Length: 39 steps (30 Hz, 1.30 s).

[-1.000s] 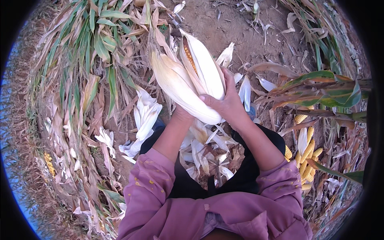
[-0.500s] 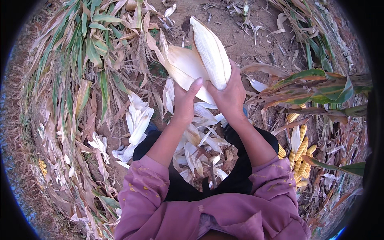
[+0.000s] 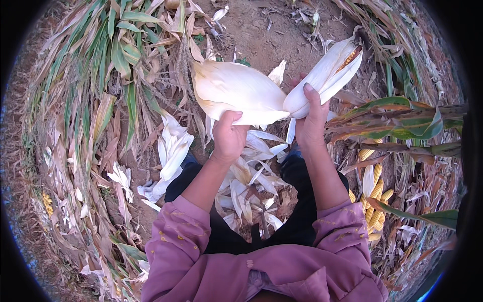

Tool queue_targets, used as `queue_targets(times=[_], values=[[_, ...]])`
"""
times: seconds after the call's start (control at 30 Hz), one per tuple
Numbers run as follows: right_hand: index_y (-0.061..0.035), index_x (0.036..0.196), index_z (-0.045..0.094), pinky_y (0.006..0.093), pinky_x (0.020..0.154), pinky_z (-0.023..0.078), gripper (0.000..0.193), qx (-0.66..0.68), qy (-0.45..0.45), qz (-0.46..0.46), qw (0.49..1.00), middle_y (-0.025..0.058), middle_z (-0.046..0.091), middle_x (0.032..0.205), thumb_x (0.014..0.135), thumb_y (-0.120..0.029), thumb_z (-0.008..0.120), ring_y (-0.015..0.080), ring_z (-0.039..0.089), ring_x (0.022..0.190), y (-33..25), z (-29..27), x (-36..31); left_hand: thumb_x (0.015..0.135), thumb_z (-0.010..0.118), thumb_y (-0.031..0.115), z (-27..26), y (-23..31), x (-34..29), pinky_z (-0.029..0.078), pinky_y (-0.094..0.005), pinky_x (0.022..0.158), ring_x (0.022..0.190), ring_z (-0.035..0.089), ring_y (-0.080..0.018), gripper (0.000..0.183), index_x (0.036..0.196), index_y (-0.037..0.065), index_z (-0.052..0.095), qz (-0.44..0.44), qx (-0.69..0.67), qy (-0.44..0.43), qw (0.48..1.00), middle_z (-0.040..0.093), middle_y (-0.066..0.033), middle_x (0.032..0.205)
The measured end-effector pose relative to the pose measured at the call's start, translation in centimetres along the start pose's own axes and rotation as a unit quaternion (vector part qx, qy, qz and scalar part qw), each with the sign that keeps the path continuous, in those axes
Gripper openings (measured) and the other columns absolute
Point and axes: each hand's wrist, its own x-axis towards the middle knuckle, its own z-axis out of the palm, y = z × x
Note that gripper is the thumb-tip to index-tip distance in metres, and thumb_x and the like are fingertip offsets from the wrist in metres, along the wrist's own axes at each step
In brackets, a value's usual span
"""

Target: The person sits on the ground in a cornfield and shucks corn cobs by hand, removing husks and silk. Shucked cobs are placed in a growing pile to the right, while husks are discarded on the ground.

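My right hand is wrapped round the lower end of an ear of corn, which tilts up to the right. Pale husk still covers most of it, and a strip of orange kernels shows near its dark, silky tip. Between thumb and fingers, my left hand pinches a broad cream corn husk spread out to the left. That husk still meets the ear at its base, beside my right hand. The fingers of my left hand are partly hidden behind the husk.
Stripped husks litter the ground between my legs. Several bare yellow cobs lie in a pile to the right, beneath leaning corn stalks. Dry and green corn leaves are heaped at the left, with a crumpled husk nearby.
The husk and ear have come apart: my left hand has pulled the husk left and down, while my right hand has swung the ear to the right. Kernels now show near the tip.
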Motion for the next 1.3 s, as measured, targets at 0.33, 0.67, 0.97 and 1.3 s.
queue_targets(times=[0.33, 0.67, 0.97, 1.3], values=[[0.0006, 0.136, 0.028, 0.0397, 0.096, 0.044, 0.071, 0.010, -0.018, -0.048, 0.999, 0.0155, 0.045, 0.127, 0.080, -0.025, 0.063, 0.0268, 0.052, 0.112, -1.1, 0.4, -0.9, 0.083, 0.057, 0.011, 1.9, 0.2, 0.1, 0.032, -0.0437, 0.107, 0.120, 0.047, -0.0279, 0.052, 0.130, -0.003, 0.038, -0.019, 0.028, -0.022, 0.999, 0.051, -0.0156, 0.124], [0.0042, 0.130, 0.030, 0.0366, 0.092, 0.045, 0.073, -0.100, -0.083, -0.108, 0.986, 0.0183, 0.049, 0.123, 0.073, -0.011, 0.073, 0.0250, 0.054, 0.109, -0.9, 0.1, -2.2, 0.076, 0.074, 0.015, 1.0, -0.8, -0.2, 0.037, -0.0377, 0.102, 0.117, 0.047, -0.0218, 0.064, 0.129, 0.001, 0.040, -0.093, 0.142, -0.099, 0.981, 0.051, -0.0096, 0.121], [0.0035, 0.132, 0.035, 0.0384, 0.096, 0.044, 0.070, -0.268, -0.126, -0.220, 0.930, 0.0162, 0.045, 0.132, 0.073, -0.005, 0.071, 0.0254, 0.054, 0.112, 0.3, -1.2, -1.9, 0.077, 0.073, 0.028, 1.9, -0.8, -0.4, 0.033, -0.0418, 0.105, 0.122, 0.044, -0.0231, 0.069, 0.132, 0.004, 0.037, -0.073, 0.069, -0.110, 0.989, 0.049, -0.0084, 0.126], [0.0033, 0.128, 0.036, 0.0394, 0.091, 0.047, 0.062, -0.128, -0.068, -0.122, 0.982, 0.0160, 0.051, 0.119, 0.077, -0.012, 0.068, 0.0256, 0.058, 0.103, 0.5, -0.7, -1.9, 0.094, 0.052, 0.018, 0.7, -1.8, 0.6, 0.044, -0.0457, 0.099, 0.116, 0.052, -0.0294, 0.041, 0.129, 0.000, 0.041, -0.104, 0.028, 0.050, 0.993, 0.053, -0.0151, 0.123]])
